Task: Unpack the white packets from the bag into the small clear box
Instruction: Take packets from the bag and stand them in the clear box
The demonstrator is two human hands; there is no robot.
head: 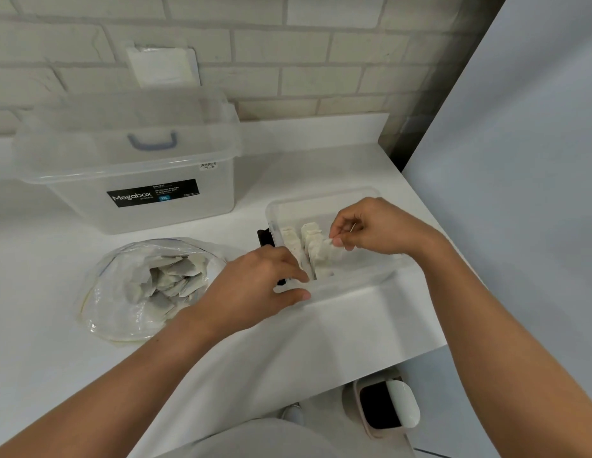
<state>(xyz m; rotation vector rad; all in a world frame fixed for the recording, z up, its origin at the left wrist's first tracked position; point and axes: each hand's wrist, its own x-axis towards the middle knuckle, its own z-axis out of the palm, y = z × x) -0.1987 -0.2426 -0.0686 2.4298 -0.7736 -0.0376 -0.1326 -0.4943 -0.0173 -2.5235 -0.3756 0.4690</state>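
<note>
Inspecting the white counter [56, 325], we find the right hand [374, 226] above the small clear plastic box [354, 285], thumb and forefinger pinched on the upper corner of one white paper packet [331, 251]. That packet hangs tilted, its long axis running down and to the left into the box, beside the row of white packets [307, 239] already standing on edge at the box's left end. The left hand [255, 282] rests at the near left corner of the box, fingers drawn together against the near end of that row, the thumb lying along the near wall; we judge it is steadying the row. The crumpled clear plastic bag [102, 292] lies to the left of the box, mouth open, with many loose packets [175, 279] still inside, so we judge the task well short of finished. The bag sits nearer the left hand, which is better placed for the next fetch. Far left stands a large translucent storage tub [136, 173] whose black label reads "Megabox" and "12L"; smaller print is illegible.
</note>
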